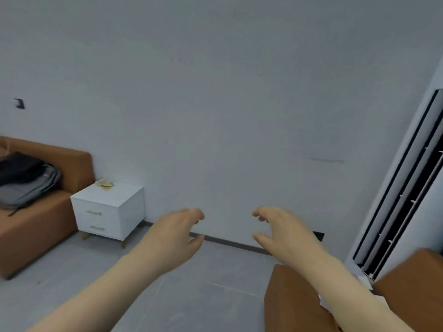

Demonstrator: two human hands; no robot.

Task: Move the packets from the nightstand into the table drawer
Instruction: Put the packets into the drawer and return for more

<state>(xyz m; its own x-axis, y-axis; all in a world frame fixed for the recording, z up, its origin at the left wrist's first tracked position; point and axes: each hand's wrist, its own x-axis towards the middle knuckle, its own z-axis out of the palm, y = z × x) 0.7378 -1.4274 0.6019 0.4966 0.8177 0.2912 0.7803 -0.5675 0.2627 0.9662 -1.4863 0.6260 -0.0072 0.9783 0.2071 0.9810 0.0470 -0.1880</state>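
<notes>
A small pile of pale yellow packets (104, 183) lies on the back of a white two-drawer nightstand (119, 212) that stands against the wall at the left. My left hand (176, 238) and my right hand (280, 236) are both stretched out in front of me over the floor, well to the right of the nightstand. Their fingers hang loosely curled and hold nothing. No table drawer is in view.
An orange sofa (38, 224) with a grey and black backpack (26, 180) sits left of the nightstand. Another orange seat (297, 298) is at the lower right. A tall white air conditioner (405, 195) stands at the right. Grey floor lies between.
</notes>
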